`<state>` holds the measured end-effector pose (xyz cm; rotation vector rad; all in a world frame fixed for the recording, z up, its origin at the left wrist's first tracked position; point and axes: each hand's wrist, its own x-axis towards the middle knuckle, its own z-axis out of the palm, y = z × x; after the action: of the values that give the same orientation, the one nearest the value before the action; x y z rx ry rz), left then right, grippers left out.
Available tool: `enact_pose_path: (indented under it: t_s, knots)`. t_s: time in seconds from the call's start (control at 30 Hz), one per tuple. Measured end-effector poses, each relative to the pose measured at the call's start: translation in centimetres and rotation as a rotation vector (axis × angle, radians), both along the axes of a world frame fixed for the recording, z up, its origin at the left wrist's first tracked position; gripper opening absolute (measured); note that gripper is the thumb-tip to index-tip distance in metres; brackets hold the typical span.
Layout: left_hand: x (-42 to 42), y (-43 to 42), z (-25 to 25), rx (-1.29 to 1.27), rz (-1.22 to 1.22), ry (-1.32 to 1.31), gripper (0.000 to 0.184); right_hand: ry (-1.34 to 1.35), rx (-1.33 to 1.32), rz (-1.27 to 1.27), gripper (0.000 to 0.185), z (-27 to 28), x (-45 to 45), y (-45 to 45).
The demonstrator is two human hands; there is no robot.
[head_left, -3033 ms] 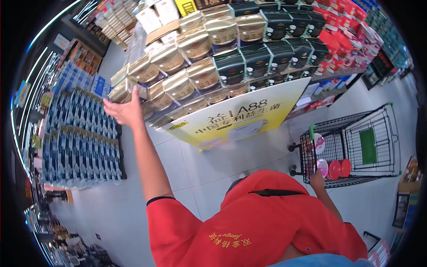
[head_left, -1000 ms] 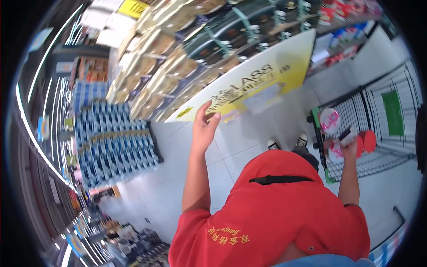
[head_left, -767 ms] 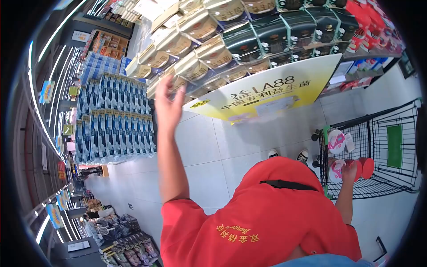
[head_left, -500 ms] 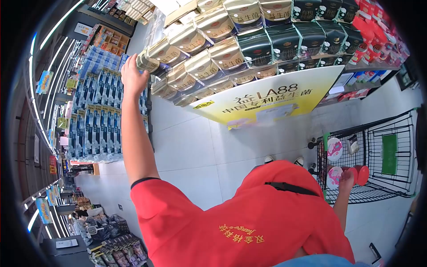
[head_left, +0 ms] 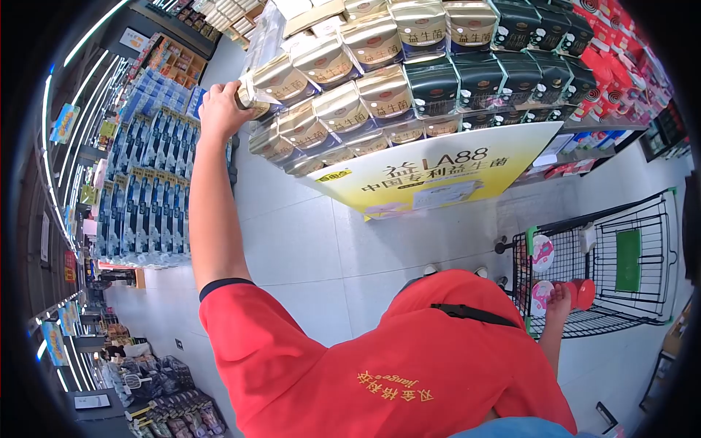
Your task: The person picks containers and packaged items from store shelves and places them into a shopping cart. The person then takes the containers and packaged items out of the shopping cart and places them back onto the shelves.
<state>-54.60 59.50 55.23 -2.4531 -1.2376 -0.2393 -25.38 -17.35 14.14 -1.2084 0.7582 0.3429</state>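
My left hand (head_left: 221,109) is stretched far out with its fingers wrapped round the left end of a gold carton pack (head_left: 248,93). That pack is at the end of a stacked row of similar gold packs (head_left: 325,62). Low on the right, my right hand (head_left: 559,301) is over the shopping cart (head_left: 628,306) with its fingers curled. It is beside a red round container (head_left: 583,293) and a white-and-pink round tub (head_left: 541,298); what its fingers hold, if anything, is hidden.
Dark green packs (head_left: 467,77) continue the stack to the right. A yellow-and-white sign board (head_left: 438,179) fronts the display. Blue packs (head_left: 146,212) are piled to the left, across pale floor tiles (head_left: 292,233). Another white-and-pink tub (head_left: 542,252) lies in the cart.
The view has shifted slightly, so the display appears farther right and the cart a little lower. My left hand's fingers now reach further round the end pack. My right hand stays by the red container.
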Motion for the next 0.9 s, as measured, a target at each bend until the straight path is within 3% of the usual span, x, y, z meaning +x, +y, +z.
enact_pose_path:
  t_s: [0.03, 0.17, 0.33, 0.43, 0.57, 0.7, 0.77, 0.83, 0.9]
  knots:
    - [-0.4, -0.1, -0.3, 0.08, -0.119, -0.05, 0.058, -0.005, 0.036, 0.049, 0.026, -0.8, 0.3, -0.2]
    - [-0.7, -2.4, 0.0, -0.029, -0.099, -0.086, 0.039, -0.029, 0.043, 0.116, 0.032, -0.4, 0.7, 0.6]
    - [-3.0, -8.2, 1.3, 0.049, -0.023, -0.206, 0.036, -0.042, 0.024, 0.141, 0.035, 1.5, -0.3, 1.7]
    - [-4.8, -12.1, 1.7, -0.128, -0.052, -0.522, 0.036, -0.04, -0.011, 0.145, 0.037, 3.6, -0.9, 3.1]
    - [-4.8, -15.4, -1.3, -0.639, -0.349, -1.006, 0.051, -0.311, -0.151, 0.478, 0.039, 11.5, -2.0, 10.0]
    - [0.8, -20.1, -6.4, -0.845, -0.656, -1.006, 0.054, -0.546, -0.024, 0.848, 0.04, 18.6, -1.5, 18.6]
    - [3.7, -21.5, -9.9, -0.953, -0.823, -1.007, 0.055, -0.663, 0.112, 1.037, 0.059, 21.9, -1.9, 22.9]
    - [6.0, -23.2, -12.2, -1.037, -0.831, -1.044, 0.055, -1.008, 0.005, 1.159, 0.073, 24.6, -3.0, 26.5]
    - [7.5, -24.7, -13.7, -1.137, -0.773, -1.104, 0.055, -1.181, -0.165, 1.197, 0.084, 26.9, -3.8, 28.7]
